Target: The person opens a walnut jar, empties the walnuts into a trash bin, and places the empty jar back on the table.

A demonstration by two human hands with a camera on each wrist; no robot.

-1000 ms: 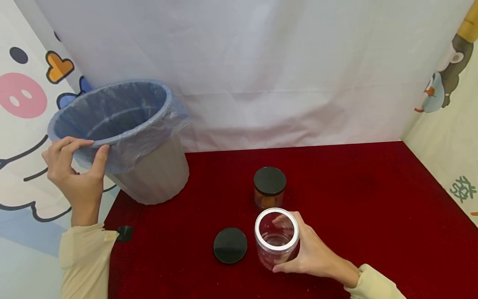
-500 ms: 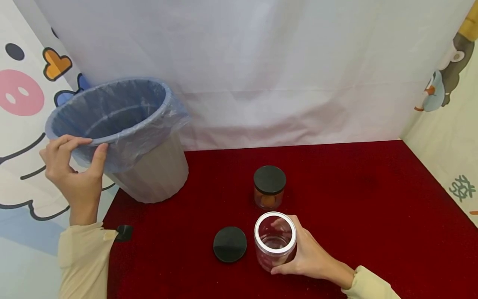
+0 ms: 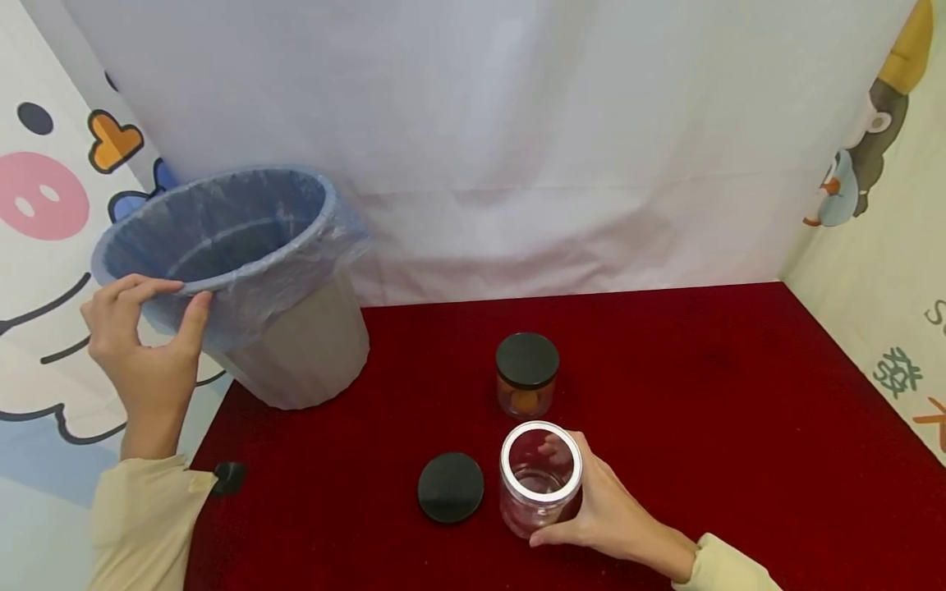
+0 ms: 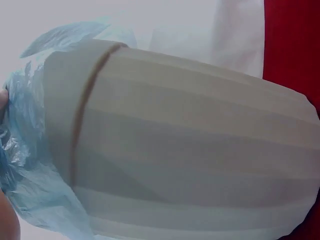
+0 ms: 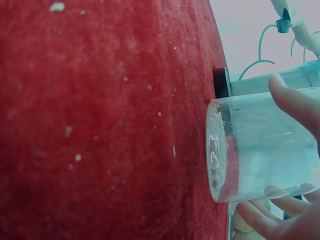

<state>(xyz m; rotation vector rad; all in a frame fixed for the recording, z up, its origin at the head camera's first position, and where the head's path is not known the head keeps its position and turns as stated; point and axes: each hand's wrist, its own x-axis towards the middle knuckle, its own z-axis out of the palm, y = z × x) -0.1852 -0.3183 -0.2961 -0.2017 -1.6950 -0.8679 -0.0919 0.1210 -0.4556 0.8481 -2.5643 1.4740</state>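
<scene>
My left hand (image 3: 148,353) grips the near rim of a pale trash bin (image 3: 303,353), thumb outside and fingers over the edge. A thin blue bag (image 3: 254,308) lines the bin and folds down around its outside. With my right hand (image 3: 606,509) I hold a clear, lidless jar (image 3: 517,510), thumb on the near side and fingers round the far side. Its mouth faces up and shows nothing inside. The right wrist view has the jar's base (image 5: 216,150) right at the red cloth. Left of the jar lies a round black lid (image 3: 451,487).
Behind the held jar stands a second clear jar (image 3: 527,361) with a black lid and something orange-brown inside. Red cloth (image 3: 665,394) covers the table. A white curtain (image 3: 473,148) hangs behind it, with cartoon-printed cloths on both sides.
The lidless jar in my right hand has shifted slightly toward me relative to the black lid. My left hand keeps its hold on the bin rim. The head view has turned a little.
</scene>
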